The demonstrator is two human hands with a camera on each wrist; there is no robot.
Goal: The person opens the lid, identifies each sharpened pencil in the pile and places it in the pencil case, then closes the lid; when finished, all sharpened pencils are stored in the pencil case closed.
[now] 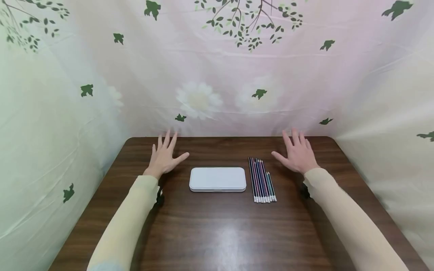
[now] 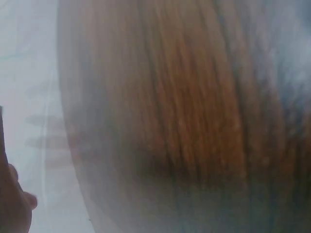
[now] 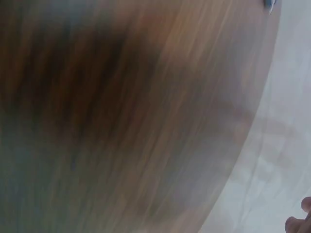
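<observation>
Two hands lay flat and spread on the table, holding nothing. Left hand rested left of the case; right hand just right of the pencils, which were aligned beside the shut case, probably for easy reach. Case contents were hidden. Both wrist views showed only blurred wood.

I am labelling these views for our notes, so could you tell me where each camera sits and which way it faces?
Head: worn on the head, looking forward and down at the table, white case, pencils, left hand and right hand.
Left wrist: close above blurred wood; fingertips at the edge.
Right wrist: likewise; fingertips in the corner.
All share the table.
</observation>
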